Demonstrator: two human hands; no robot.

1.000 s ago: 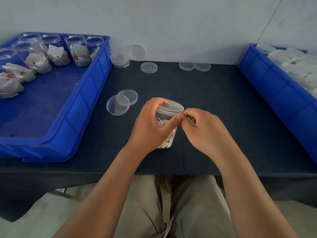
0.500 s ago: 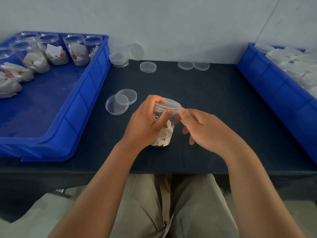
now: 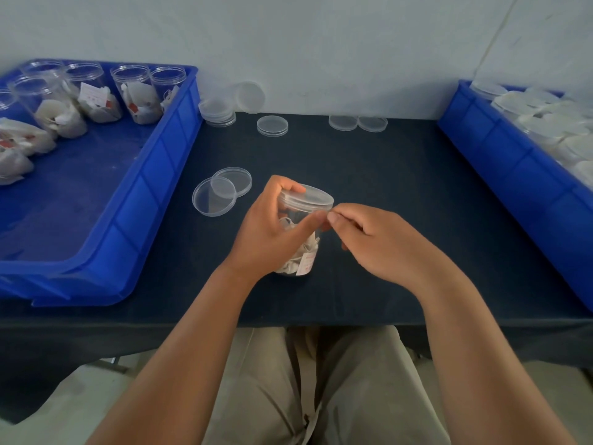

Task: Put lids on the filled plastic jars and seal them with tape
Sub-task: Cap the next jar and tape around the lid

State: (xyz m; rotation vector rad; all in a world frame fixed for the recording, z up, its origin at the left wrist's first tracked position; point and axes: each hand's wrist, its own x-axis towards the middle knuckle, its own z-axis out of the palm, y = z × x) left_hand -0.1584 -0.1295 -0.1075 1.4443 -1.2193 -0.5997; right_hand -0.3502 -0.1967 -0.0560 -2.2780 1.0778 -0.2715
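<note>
One filled plastic jar [image 3: 301, 252] is shown on the dark tabletop [image 3: 385, 187], topped by a clear lid [image 3: 309, 195]. The jar is clasped by the left hand [image 3: 272, 232], its grip curled round the side. Since half a second earlier, the right hand [image 3: 375, 239] has tightened: its grip is pinched together at the lid's rim, though whether anything is held there cannot be told.

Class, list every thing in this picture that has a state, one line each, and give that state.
Held jar: filled, lid on.
Left hand: grips the held jar.
Right hand: fingertips pinched beside the lid's rim; whether they hold anything, cannot tell.
Jars in the left bin: filled, no lids.
Two loose lids: flat, overlapping.
Leaning lid: on edge against the wall.
</note>
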